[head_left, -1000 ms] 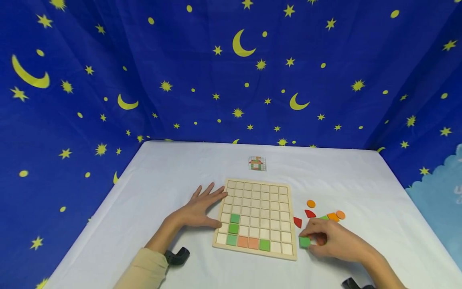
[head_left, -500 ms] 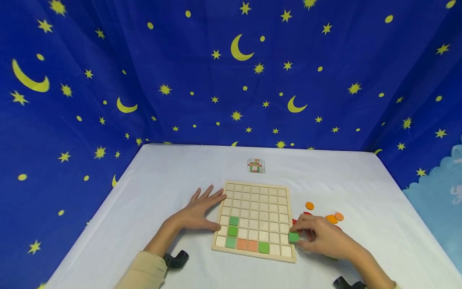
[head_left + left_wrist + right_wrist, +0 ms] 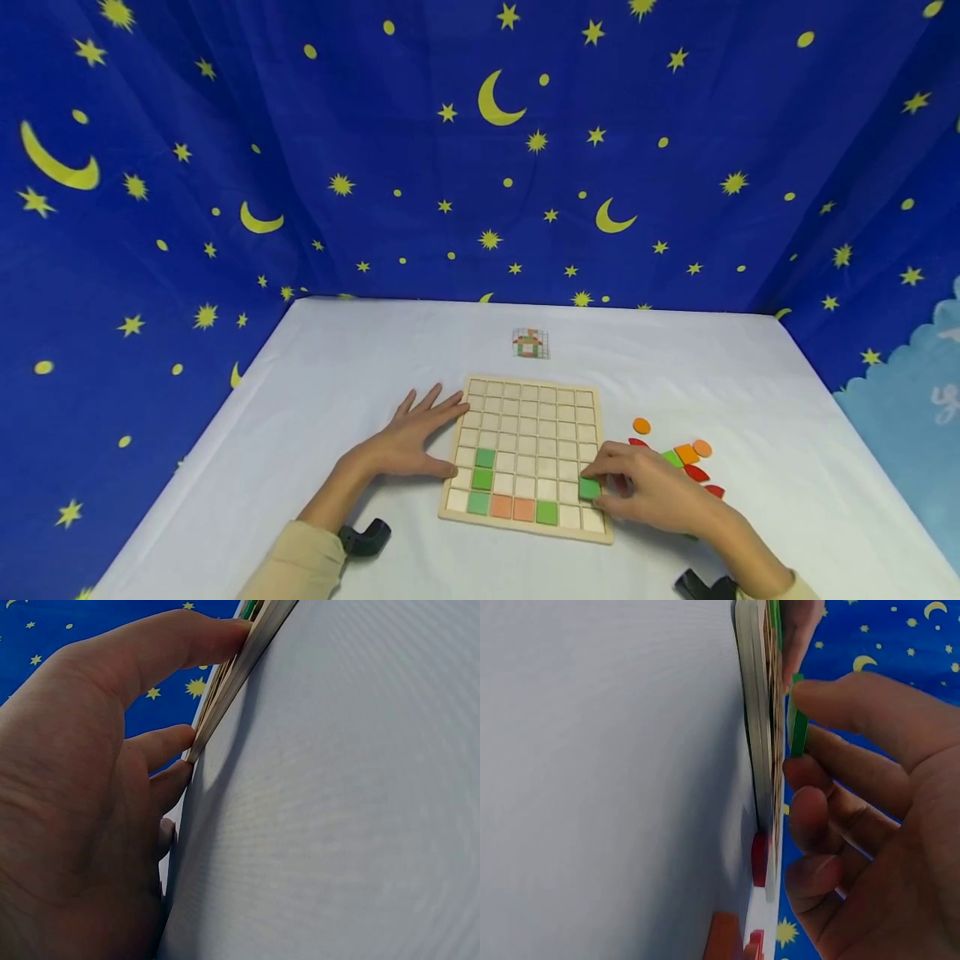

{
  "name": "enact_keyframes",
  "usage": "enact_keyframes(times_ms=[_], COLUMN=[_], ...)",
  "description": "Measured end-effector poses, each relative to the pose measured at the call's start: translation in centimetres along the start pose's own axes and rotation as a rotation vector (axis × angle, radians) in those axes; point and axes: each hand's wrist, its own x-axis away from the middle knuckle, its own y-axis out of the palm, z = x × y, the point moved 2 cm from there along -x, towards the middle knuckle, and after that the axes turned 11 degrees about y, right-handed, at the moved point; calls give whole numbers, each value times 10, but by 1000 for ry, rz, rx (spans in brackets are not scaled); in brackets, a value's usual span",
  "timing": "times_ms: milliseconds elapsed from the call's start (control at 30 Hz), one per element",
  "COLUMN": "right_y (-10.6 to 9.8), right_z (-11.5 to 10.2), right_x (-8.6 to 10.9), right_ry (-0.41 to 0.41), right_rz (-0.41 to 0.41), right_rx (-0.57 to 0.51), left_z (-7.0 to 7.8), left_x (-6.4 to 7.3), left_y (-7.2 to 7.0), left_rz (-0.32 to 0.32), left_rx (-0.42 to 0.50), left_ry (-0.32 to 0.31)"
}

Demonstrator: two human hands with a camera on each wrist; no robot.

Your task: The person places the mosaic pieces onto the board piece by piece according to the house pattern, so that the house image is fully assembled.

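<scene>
My right hand (image 3: 647, 490) pinches a green square tile (image 3: 589, 488) between thumb and fingers, over the right-hand columns of a wooden grid board (image 3: 528, 430). In the right wrist view the tile (image 3: 798, 724) stands just off the board's face (image 3: 761, 750). My left hand (image 3: 408, 443) is spread at the board's left edge, thumb and fingertips touching the frame. Low on the board, green tiles (image 3: 482, 479) make a short column at the left. Two salmon tiles (image 3: 512, 507) and another green tile (image 3: 547, 512) continue along the bottom row.
Right of the board lie loose pieces: an orange disc (image 3: 641, 426), a salmon disc (image 3: 702, 448), an orange square (image 3: 686, 454), a light green piece (image 3: 671, 459) and red curved pieces (image 3: 696, 473). A small pattern card (image 3: 530, 342) lies behind the board on the white cloth (image 3: 375, 350).
My right hand has carried the green tile leftward, from the cloth beside the board to over its right columns. The left hand stays at the board's edge.
</scene>
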Motion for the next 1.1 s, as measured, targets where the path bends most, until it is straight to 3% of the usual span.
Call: enact_keyframes(times_ms=[333,600,1100], right_y=[3,11,13], right_z=[-5,-8,-15], right_x=[-9,-12,-20], right_ry=[-5,22,-6], right_rz=[39,-14,3], right_rx=[30,31,60], left_z=[0,2,0], left_x=[-4,1,0], left_y=[-1,5,1], left_rz=[11,3,22], left_rx=[6,33,19], left_ry=[12,6,3])
